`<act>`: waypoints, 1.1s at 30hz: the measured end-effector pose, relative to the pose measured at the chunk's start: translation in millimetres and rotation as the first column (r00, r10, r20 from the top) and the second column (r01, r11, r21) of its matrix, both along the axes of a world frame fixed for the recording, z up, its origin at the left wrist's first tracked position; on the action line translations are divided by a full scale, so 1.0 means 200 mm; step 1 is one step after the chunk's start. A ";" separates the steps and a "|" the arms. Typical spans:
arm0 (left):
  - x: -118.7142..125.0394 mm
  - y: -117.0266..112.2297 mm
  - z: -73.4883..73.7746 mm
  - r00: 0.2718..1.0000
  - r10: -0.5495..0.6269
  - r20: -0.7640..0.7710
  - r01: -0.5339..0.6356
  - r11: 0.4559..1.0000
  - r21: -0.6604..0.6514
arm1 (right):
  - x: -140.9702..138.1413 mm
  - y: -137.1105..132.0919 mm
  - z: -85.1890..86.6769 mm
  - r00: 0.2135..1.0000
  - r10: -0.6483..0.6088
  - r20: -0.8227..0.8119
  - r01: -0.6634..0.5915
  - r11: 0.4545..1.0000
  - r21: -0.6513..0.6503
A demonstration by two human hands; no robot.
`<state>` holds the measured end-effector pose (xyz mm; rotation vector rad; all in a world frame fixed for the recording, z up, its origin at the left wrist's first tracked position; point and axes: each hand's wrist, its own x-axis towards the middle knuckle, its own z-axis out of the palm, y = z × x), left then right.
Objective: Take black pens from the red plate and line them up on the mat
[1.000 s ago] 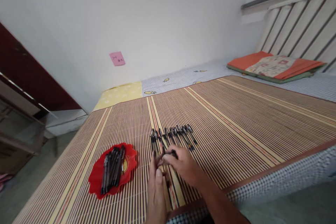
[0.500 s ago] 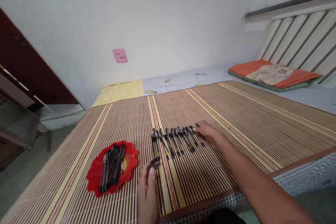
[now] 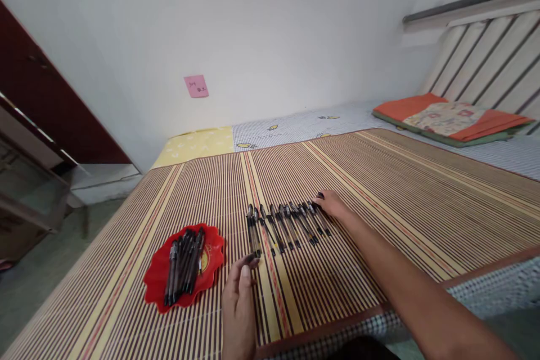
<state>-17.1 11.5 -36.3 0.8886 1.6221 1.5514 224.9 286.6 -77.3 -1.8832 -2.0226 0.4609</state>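
Observation:
Several black-capped pens (image 3: 287, 225) with clear barrels lie side by side in a slanting row on a striped bamboo mat (image 3: 337, 275). My right hand (image 3: 332, 205) is at the row's far right end, its fingers closed around the cap end of the outermost pen, which they partly hide. Close to the lower tip of the leftmost pens is my left hand (image 3: 238, 298), fingers and thumb apart, with dark fingertips and nothing visible in its grasp. Left of that hand, a red scalloped dish (image 3: 154, 275) holds a bundle of dark pens (image 3: 183, 264).
The mat covers a bed with a checked sheet (image 3: 291, 124) and a yellow patch (image 3: 198, 143). A folded orange and floral cloth (image 3: 455, 118) lies at the right, below white slats (image 3: 489, 56). A pink note (image 3: 196, 86) is on the wall (image 3: 295, 28). A dark red door (image 3: 54, 84) stands left.
My right hand has shifted slightly away from me at the top of the last pen. The view has swung a little left; pens, dish and left hand look otherwise the same.

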 end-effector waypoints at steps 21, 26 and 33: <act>-0.04 0.01 -0.10 0.998 -0.026 -0.064 0.027 1.000 0.005 | 0.06 -0.12 0.01 0.999 0.051 0.012 -0.051 0.999 0.006; -0.03 0.01 -0.07 0.996 -0.020 -0.088 0.022 1.000 0.017 | 0.06 -0.14 -0.01 0.999 0.035 -0.021 -0.035 0.998 0.045; -0.04 0.02 -0.06 0.996 0.007 -0.090 -0.004 0.999 0.038 | 0.06 -0.20 0.05 0.988 -0.041 -0.151 0.060 0.991 0.121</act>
